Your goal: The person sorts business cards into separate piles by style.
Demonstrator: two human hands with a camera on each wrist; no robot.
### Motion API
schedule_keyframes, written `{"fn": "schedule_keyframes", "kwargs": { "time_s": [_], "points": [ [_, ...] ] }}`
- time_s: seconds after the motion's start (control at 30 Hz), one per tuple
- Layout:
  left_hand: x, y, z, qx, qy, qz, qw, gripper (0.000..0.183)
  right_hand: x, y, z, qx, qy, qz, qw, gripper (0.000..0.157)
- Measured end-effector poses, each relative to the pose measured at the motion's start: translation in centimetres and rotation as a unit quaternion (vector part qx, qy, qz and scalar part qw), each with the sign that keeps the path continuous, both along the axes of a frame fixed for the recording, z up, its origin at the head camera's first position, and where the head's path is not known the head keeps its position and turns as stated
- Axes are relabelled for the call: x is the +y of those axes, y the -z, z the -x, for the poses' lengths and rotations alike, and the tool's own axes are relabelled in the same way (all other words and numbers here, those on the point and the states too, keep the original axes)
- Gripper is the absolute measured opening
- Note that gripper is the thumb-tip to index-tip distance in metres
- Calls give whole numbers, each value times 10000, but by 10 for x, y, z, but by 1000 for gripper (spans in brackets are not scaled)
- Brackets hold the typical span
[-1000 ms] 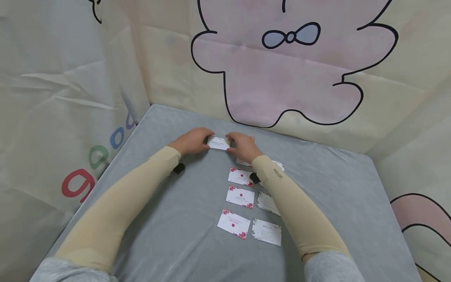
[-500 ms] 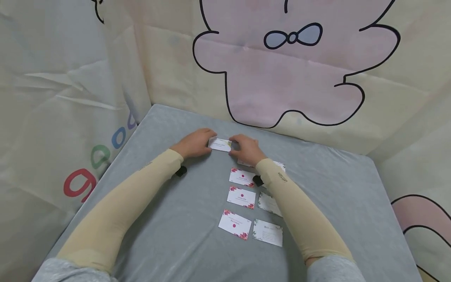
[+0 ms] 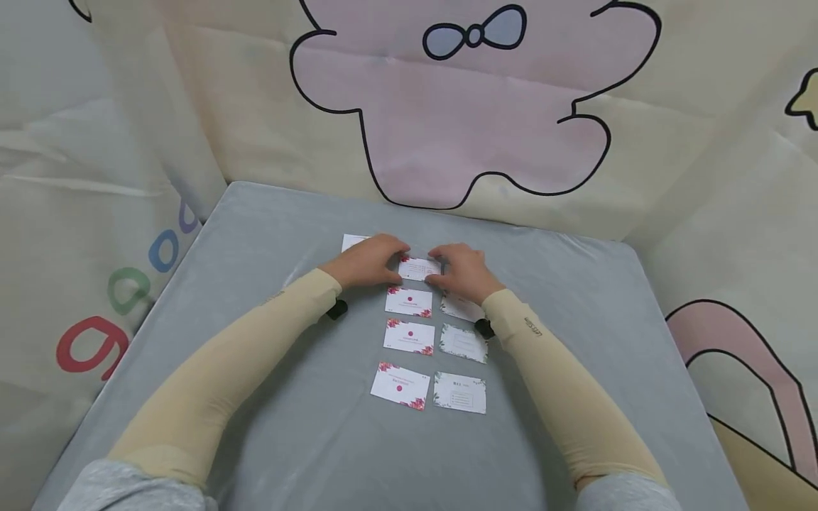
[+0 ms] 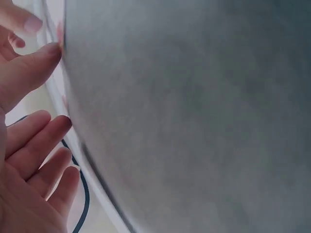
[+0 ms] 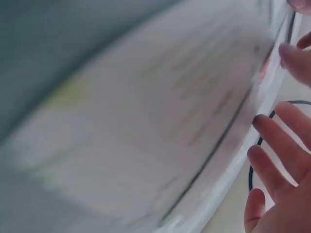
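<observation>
A white business card with red flower corners [image 3: 419,269] lies flat on the grey cloth at the back of the left column. My left hand [image 3: 371,261] is at its left edge, with thumb and fingers spread around the near and far corners. At its right edge my right hand [image 3: 466,272] stands in the same way. Both wrist views show relaxed, separated fingers of the left hand [image 4: 29,155] and the right hand [image 5: 282,165]. Another white card [image 3: 353,242] shows partly behind my left hand.
Nearer to me are several red-flower cards [image 3: 407,301] in one column and green-leaf cards [image 3: 460,392] beside them. A large blurred card [image 5: 121,121] fills much of the right wrist view. The cloth-covered table [image 3: 287,426] meets a printed curtain [image 3: 255,85] at the back.
Both hands have left the white card at the back left and moved right to the red-flower card. The head view has turned a little to the right.
</observation>
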State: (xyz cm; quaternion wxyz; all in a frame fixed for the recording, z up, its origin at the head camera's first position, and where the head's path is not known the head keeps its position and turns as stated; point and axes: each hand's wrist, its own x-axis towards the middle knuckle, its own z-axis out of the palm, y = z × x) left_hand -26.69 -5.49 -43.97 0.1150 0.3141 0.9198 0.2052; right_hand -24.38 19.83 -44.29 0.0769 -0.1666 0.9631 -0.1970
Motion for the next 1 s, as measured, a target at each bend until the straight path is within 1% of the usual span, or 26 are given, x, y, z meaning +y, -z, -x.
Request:
{"fn": "schedule_keyframes", "kwargs": {
  "time_s": [0.13, 0.23, 0.33, 0.5, 0.67, 0.83, 1.0],
  "points": [
    [-2, 1, 2, -52, -51, -93, 9999, 66, 2, 5, -1, 27, -56, 38, 10000, 58],
    [0, 3, 5, -57, 2, -130, 9999, 64, 4, 7, -2, -7, -103, 144, 9998, 57],
    [3, 4, 6, -116, -7, -167, 9998, 63, 5, 8, -3, -63, -108, 229, 9997, 55],
    [8, 4, 9, -220, -32, -300, 9993, 64, 8, 8, -4, -8, -55, 301, 9995, 54],
    [4, 1, 16, -190, -10, -374, 9991, 65, 4, 2, 2, -3, -67, 236, 9997, 61],
    [-1, 0, 20, -83, -191, -404, 9990, 65, 0, 0, 11, 8, -134, 189, 9997, 62],
    [-4, 2, 25, -127, -328, -394, 9986, 63, -4, -1, 21, 38, -192, 180, 9996, 60]
  ]
}}
